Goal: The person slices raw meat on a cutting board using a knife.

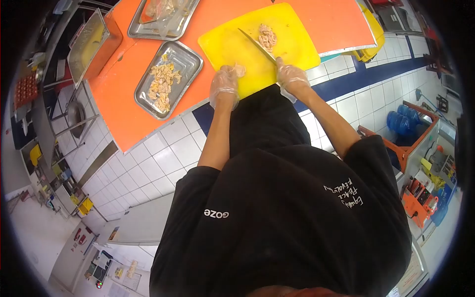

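My right hand (292, 76), in a clear plastic glove, is closed round the handle of a knife (257, 45). Its blade points up and left across the yellow cutting board (217, 37). Beside the blade lies a small heap of sliced pale meat (267, 37). At the board's near left edge, my left hand (224, 85), gloved too, has its fingers closed on a piece of pale meat (239, 70). Left of the board, a metal tray (187, 64) holds a pile of cut meat pieces (162, 83).
A second metal tray (173, 33) with a plastic bag (161, 12) stands at the back of the orange table (116, 94). At the table's left end is a rectangular metal container (89, 49). Blue water bottles (402, 120) stand off to the right.
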Action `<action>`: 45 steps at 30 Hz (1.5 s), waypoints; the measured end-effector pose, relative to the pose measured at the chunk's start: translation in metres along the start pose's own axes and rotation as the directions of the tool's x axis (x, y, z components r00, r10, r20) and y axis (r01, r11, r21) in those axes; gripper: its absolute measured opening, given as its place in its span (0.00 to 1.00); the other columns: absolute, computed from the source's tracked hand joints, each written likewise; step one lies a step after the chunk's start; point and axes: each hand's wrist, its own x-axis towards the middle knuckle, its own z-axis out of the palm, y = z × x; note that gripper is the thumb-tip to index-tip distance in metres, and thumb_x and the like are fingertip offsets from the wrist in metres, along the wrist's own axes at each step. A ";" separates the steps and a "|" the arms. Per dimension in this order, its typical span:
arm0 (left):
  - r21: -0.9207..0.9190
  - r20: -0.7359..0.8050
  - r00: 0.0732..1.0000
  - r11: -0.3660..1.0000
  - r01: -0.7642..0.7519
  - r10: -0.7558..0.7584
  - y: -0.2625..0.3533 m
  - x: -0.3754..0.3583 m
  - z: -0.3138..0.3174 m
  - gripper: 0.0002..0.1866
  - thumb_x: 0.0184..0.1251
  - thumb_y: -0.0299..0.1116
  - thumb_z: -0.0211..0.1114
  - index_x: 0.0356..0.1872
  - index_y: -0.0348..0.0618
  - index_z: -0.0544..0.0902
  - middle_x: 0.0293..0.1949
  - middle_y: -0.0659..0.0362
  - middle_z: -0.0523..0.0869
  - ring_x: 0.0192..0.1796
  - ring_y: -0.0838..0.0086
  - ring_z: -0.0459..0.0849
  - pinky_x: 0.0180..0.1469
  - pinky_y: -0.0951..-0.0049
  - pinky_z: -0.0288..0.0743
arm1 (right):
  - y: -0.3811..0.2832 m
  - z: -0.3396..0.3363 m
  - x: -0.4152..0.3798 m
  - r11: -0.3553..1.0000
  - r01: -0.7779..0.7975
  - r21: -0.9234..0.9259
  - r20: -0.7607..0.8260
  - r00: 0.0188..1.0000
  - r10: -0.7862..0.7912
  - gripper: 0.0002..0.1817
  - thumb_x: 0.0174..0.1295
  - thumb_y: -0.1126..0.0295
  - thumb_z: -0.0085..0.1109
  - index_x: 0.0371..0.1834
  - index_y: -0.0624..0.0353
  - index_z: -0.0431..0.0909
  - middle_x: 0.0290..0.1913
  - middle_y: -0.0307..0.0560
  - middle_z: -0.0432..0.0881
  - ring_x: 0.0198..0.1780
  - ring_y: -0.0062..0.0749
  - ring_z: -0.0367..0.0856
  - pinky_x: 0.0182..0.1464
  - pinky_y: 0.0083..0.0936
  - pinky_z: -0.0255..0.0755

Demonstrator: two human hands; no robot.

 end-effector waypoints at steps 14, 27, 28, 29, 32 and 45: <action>-0.040 -0.019 0.997 0.997 -0.069 0.069 0.001 -0.001 -0.015 0.17 0.87 0.44 0.61 0.56 0.42 0.88 0.62 0.45 0.88 0.61 0.44 0.89 0.63 0.46 0.83 | -0.029 0.027 -0.048 0.989 -0.016 0.148 0.062 0.998 0.007 0.18 0.88 0.61 0.39 0.62 0.58 0.78 0.47 0.69 0.93 0.52 0.70 0.92 0.56 0.63 0.82; -0.133 0.003 1.000 0.991 -0.028 0.029 -0.005 -0.007 -0.004 0.16 0.84 0.42 0.63 0.54 0.44 0.94 0.59 0.45 0.91 0.62 0.48 0.89 0.66 0.51 0.82 | -0.057 0.027 -0.061 0.995 -0.019 0.100 0.230 0.973 -0.005 0.15 0.82 0.70 0.49 0.66 0.59 0.75 0.47 0.67 0.94 0.51 0.65 0.95 0.52 0.61 0.85; -0.126 0.009 1.000 0.992 -0.013 0.015 -0.007 -0.008 -0.001 0.16 0.84 0.42 0.63 0.54 0.44 0.94 0.59 0.45 0.91 0.62 0.48 0.89 0.66 0.51 0.82 | -0.060 0.025 -0.055 0.994 -0.021 0.112 0.258 0.966 -0.009 0.15 0.85 0.66 0.46 0.65 0.61 0.71 0.48 0.68 0.93 0.54 0.66 0.94 0.56 0.58 0.85; -0.095 -0.082 0.994 0.993 -0.076 0.069 -0.006 -0.007 0.000 0.15 0.81 0.41 0.66 0.52 0.43 0.95 0.53 0.45 0.93 0.58 0.49 0.90 0.60 0.52 0.83 | -0.067 0.026 -0.043 0.993 -0.016 0.118 0.267 0.963 -0.016 0.15 0.85 0.66 0.46 0.65 0.61 0.71 0.48 0.68 0.93 0.54 0.66 0.94 0.56 0.58 0.85; -0.038 -0.148 0.980 0.990 -0.139 0.132 -0.011 -0.002 0.009 0.14 0.77 0.41 0.70 0.50 0.43 0.95 0.47 0.44 0.94 0.53 0.48 0.92 0.55 0.52 0.84 | -0.099 0.016 0.008 0.970 0.006 0.243 0.136 0.990 -0.040 0.16 0.84 0.64 0.46 0.67 0.60 0.73 0.51 0.68 0.93 0.57 0.65 0.93 0.59 0.58 0.85; -0.118 -0.207 0.974 0.986 -0.117 0.091 -0.003 -0.004 0.011 0.14 0.83 0.39 0.66 0.50 0.40 0.93 0.51 0.41 0.92 0.55 0.44 0.91 0.59 0.50 0.84 | -0.035 0.031 -0.065 0.998 -0.011 0.062 0.249 0.969 -0.005 0.14 0.83 0.65 0.47 0.63 0.59 0.73 0.47 0.65 0.94 0.53 0.65 0.94 0.55 0.60 0.85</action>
